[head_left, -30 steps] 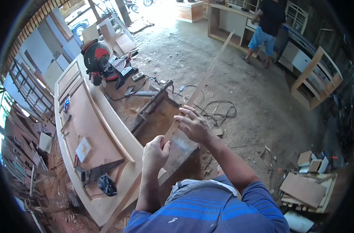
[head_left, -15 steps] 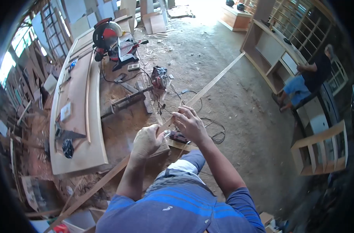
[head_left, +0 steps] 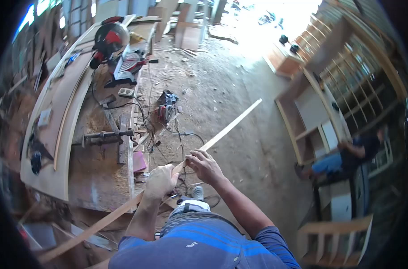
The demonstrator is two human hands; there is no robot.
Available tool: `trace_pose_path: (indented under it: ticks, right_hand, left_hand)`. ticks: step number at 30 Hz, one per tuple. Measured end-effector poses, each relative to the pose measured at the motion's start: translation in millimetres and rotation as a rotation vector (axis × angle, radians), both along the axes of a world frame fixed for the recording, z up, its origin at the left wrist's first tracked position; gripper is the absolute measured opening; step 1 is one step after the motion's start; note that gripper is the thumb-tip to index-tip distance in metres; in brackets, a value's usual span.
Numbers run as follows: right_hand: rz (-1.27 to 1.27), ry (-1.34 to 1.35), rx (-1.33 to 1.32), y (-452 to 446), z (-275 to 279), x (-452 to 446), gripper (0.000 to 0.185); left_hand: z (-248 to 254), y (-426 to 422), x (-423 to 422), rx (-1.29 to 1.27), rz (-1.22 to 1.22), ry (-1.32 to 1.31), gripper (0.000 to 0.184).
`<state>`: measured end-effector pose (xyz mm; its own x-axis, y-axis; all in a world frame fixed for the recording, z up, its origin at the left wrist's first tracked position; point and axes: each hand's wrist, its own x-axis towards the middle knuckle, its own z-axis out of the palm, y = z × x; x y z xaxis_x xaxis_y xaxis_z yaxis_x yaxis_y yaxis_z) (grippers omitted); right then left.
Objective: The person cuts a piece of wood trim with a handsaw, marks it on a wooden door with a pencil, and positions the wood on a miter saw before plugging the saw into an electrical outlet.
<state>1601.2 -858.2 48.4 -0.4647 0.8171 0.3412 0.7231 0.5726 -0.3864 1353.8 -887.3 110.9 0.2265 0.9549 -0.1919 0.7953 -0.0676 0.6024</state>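
Note:
A long, narrow wooden strip (head_left: 233, 124) crosses in front of my body, running from the lower left up toward the upper right. My left hand (head_left: 161, 181) is wrapped round its middle. Farther along, my right hand (head_left: 204, 166) grips the same strip with bent fingers, close beside the left. The strip's far end points out over the floor, and its near part passes under my left forearm toward the lower left edge of the view.
To the left is a workbench (head_left: 94, 179) with a bar clamp (head_left: 107, 135), a large panel (head_left: 74, 96) and a miter saw (head_left: 123, 65). A red power tool (head_left: 164, 112) and cables lie ahead. On the right, a person (head_left: 354, 152) sits beside an open wooden cabinet (head_left: 309, 110).
My view has turned and shifted, so the bench sits farther left and the cabinet lower. Both hands still hold the strip; its far end appears closer, no longer overlapping the cabinet.

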Motion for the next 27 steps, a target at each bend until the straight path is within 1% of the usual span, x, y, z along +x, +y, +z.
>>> trace_pose_path:
  ticks: [2,5,8,11,13,16,19,21,23,27]
  right_hand:
    - [0.04,-0.014,-0.018,44.6,2.9,33.6,0.041]
    - [0.108,-0.037,0.041,105.7,17.4,77.3,0.035]
    - [0.152,0.101,-0.022,161.1,28.5,107.5,0.04]
    - [0.197,0.134,-0.069,218.2,35.6,130.3,0.039]
    - [0.256,0.144,-0.067,263.7,37.7,141.5,0.035]
    - [0.356,0.131,-0.047,332.2,36.3,156.2,0.034]
    - [0.429,0.168,-0.015,401.0,32.3,165.6,0.034]
    - [0.496,0.177,-0.023,444.4,32.6,167.7,0.035]
    - [0.531,0.174,-0.04,485.1,36.9,170.7,0.035]
    - [0.603,0.145,-0.073,557.8,30.6,161.2,0.035]
  left_hand:
    - [2.4,32.1,35.9,-0.024,0.055,-0.004,0.032]
    - [10.8,78.7,82.7,-0.035,0.118,0.002,0.032]
    - [20.4,120.3,113.9,-0.031,0.156,0.013,0.031]
    - [26.7,161.3,141.1,0.007,0.216,-0.008,0.032]
    - [25.8,187.6,157.2,0.032,0.276,0.005,0.03]
    - [19.3,227.0,178.6,0.188,0.338,0.105,0.026]
    - [23.3,266.3,197.0,0.148,0.484,0.167,0.026]
    - [23.8,285.1,205.2,0.167,0.572,0.194,0.028]
    - [26.1,305.1,212.5,0.165,0.642,0.188,0.029]
    - [15.8,337.6,212.9,0.14,0.761,0.051,0.034]
